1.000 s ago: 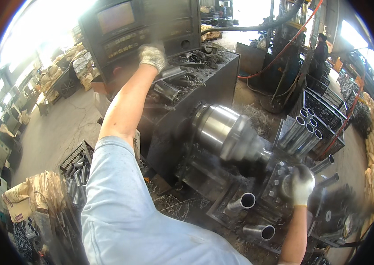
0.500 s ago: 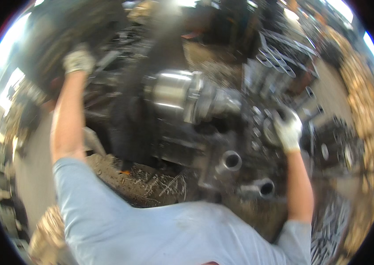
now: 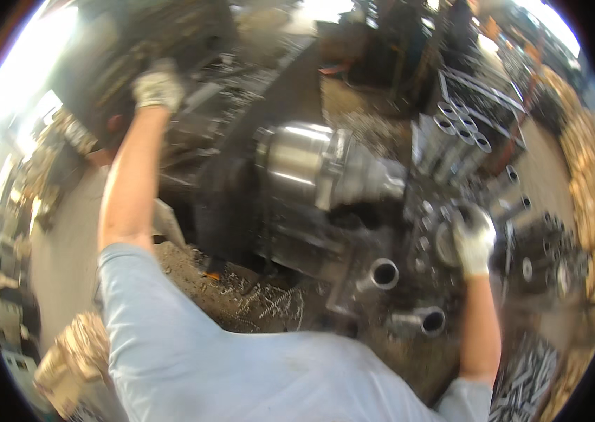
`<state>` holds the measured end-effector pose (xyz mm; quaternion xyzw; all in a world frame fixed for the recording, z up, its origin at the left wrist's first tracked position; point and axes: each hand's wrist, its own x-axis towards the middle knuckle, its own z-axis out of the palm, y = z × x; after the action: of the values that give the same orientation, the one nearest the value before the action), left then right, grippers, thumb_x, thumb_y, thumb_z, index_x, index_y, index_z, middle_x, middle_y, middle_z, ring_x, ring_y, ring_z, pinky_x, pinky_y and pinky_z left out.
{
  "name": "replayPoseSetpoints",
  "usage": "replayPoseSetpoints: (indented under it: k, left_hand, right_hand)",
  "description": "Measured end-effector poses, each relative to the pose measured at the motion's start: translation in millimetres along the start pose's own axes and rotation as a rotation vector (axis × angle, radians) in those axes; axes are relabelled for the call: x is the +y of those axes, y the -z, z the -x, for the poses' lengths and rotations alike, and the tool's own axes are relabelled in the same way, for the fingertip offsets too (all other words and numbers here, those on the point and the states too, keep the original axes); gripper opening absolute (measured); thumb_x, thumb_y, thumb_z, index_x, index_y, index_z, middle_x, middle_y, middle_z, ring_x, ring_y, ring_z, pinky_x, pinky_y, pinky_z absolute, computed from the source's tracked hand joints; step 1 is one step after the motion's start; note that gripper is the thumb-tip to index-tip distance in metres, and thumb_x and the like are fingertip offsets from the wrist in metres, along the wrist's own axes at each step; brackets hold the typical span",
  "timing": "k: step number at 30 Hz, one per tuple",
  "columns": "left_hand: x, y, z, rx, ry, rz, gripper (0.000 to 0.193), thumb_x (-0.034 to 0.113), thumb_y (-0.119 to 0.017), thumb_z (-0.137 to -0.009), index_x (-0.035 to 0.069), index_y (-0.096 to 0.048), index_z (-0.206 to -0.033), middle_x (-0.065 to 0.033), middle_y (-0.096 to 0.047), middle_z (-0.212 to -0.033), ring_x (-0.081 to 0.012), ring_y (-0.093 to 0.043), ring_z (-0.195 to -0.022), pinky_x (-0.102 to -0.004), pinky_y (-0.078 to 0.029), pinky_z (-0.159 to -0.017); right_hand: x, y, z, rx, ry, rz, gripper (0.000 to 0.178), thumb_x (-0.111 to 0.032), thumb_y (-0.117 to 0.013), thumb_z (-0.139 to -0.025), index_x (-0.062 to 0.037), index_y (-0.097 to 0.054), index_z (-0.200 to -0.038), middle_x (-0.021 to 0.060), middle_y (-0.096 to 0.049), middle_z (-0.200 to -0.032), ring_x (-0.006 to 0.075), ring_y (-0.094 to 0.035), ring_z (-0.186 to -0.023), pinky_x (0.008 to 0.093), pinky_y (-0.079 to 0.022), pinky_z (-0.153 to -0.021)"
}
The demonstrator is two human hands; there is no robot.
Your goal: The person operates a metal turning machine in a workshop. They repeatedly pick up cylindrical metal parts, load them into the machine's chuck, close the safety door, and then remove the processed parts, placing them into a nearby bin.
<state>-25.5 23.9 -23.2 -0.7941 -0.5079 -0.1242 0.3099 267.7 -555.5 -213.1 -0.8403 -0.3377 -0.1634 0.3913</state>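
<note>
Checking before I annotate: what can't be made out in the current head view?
Left gloved hand, head view: motion blur hides whether fingers touch the control panel.
Control panel, head view: keys blurred; upper edge cuts it off.
Right gloved hand, head view: the glove hides its fingers' hold.
Lathe chuck, head view: blur smears its front end.

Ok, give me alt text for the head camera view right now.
Gloved left hand near a dark control panel, gloved right hand at a bolted metal block, with a shiny cylindrical chuck between them. Open-ended metal tubes sit nearby; the picture is blurred.
</note>
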Motion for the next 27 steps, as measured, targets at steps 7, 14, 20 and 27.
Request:
replayPoseSetpoints:
  k: [7,14,20,27]
  left_hand:
    - [41,85,-31,0.127,-0.007,0.006,0.054,0.041,-0.065,-0.1,0.008,-0.062,-0.142,-0.02,-0.038,-0.172,-0.0416,-0.073,-0.121,-0.0542,-0.061,-0.097]
    - [13,146,-70,0.18,0.107,0.088,0.045,0.038,-0.06,-0.1,0.009,-0.075,-0.131,-0.0185,-0.075,-0.132,-0.041,-0.073,-0.121,-0.0536,-0.059,-0.096]
    - [3,126,-86,0.205,0.23,0.21,0.051,0.042,-0.064,-0.098,0.007,-0.073,-0.133,-0.0199,-0.072,-0.137,-0.0407,-0.071,-0.124,-0.0516,-0.058,-0.101]
    - [-22,111,-90,0.357,0.138,0.898,0.056,0.037,-0.075,-0.096,-0.003,-0.066,-0.134,-0.0267,-0.063,-0.147,-0.0405,-0.066,-0.13,-0.0428,-0.051,-0.111]
  right_hand:
    - [10,-4,5,0.059,0.069,0.056,0.012,-0.011,-0.075,-0.086,-0.0034,-0.078,-0.095,0.0156,-0.076,-0.094,0.0354,-0.072,-0.09,0.0433,-0.056,-0.087]
    - [1,-2,5,0.076,0.08,0.024,0.009,-0.006,-0.076,-0.084,-0.0033,-0.078,-0.092,0.0138,-0.075,-0.091,0.0342,-0.07,-0.088,0.0429,-0.055,-0.084]
    - [-9,2,3,0.039,0.02,-0.013,0.009,-0.006,-0.076,-0.084,-0.0028,-0.077,-0.092,0.0135,-0.075,-0.092,0.0337,-0.07,-0.09,0.0431,-0.055,-0.084]
    - [-3,2,4,0.052,0.067,-0.012,0.009,-0.005,-0.076,-0.084,-0.0029,-0.077,-0.093,0.0138,-0.075,-0.093,0.0332,-0.07,-0.09,0.0423,-0.055,-0.084]
